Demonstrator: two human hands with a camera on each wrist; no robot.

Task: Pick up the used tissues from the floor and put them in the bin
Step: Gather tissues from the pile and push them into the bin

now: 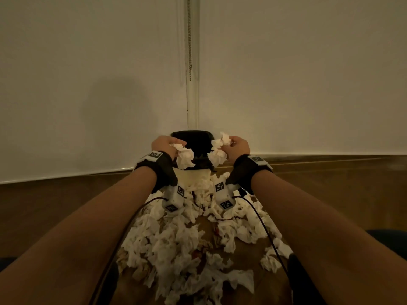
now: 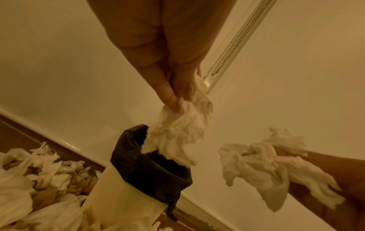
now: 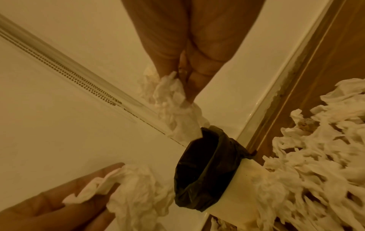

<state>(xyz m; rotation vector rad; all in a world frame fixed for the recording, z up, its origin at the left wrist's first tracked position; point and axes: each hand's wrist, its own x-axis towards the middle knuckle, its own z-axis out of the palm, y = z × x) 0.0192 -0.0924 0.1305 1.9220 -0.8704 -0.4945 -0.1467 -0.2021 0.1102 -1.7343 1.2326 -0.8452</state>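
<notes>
— What fills the upper frame?
— Two pale roller blinds (image 1: 297, 73) with a bead chain (image 1: 189, 38) hanging between them at top centre.
— And below?
— A white sill (image 1: 66, 176), then a brown wood floor (image 1: 55, 205). The light is dim and yellowish.

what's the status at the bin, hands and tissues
Left hand grips tissue clump, right hand grips another clump. Both at black-lined bin mouth, not released. Large tissue pile on floor. Nothing blocking.
</notes>
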